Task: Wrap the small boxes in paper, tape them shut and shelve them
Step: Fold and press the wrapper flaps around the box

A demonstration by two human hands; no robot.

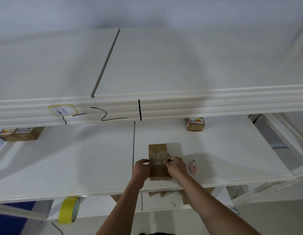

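Left hand: the left hand (141, 168) is curled against the left edge of the parcel (158, 160), fingers bent round it, seemingly to steady it.
Right hand: the right hand (175, 167) is pinched at the parcel's right edge, where a strip of clear tape (158, 161) is laid across; pressing the tape down is the likely step.
Parcel: a small box in brown paper is lain flat near the front of the lower shelf (79, 158), within easy reach for taping.
Cutter: a small pink cutter (193, 167) is set just right of the parcel, handy for the tape.
Finished boxes: one box (195, 124) is parked at the back right, two more (20, 134) at the back left, partly cut off by the upper beam (198, 106).
Tape roll: a yellow roll (69, 210) is seen below the shelf's front edge.
Hard to tell: the tape's ends are hidden under the fingers; brown shapes under the shelf cannot be identified; the handwritten label (62, 111) is unreadable.
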